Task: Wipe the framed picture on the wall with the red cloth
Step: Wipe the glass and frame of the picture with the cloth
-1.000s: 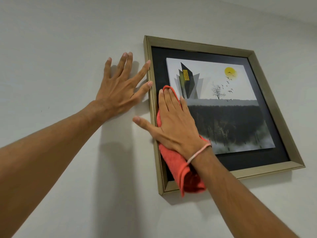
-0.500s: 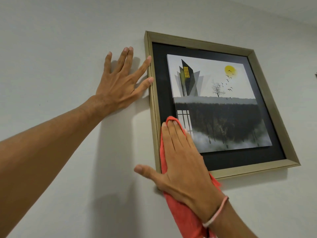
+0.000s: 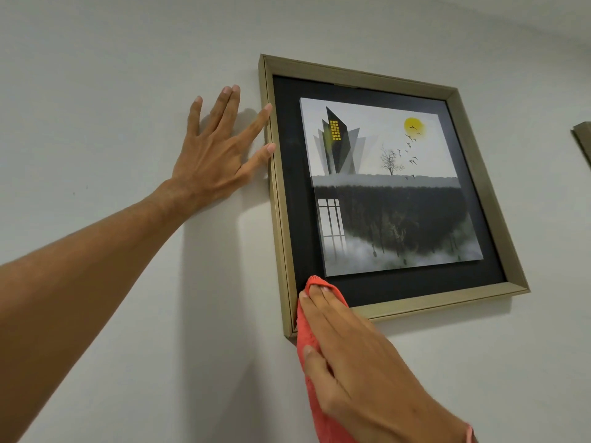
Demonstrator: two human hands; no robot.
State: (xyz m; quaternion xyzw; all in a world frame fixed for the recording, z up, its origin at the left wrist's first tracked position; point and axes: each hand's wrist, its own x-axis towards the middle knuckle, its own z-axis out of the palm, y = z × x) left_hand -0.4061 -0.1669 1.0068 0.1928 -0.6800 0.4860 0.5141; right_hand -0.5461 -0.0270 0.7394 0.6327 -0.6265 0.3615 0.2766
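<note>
A square picture in a dull gold frame (image 3: 444, 302) hangs on the white wall, with a black mat around a print of a dark building, a yellow sun and a tree. My right hand (image 3: 355, 356) presses the red cloth (image 3: 308, 340) flat over the frame's lower left corner, fingertips on the black mat. The cloth hangs down below my palm. My left hand (image 3: 214, 155) lies flat on the wall with fingers spread, thumb and forefinger touching the frame's left edge.
The edge of a second frame (image 3: 582, 145) shows at the far right of the wall. Bare white wall surrounds the picture on the left and below.
My right hand has slid the red cloth down the picture's left side, from the middle to the lower left corner. My left hand has stayed on the wall by the frame.
</note>
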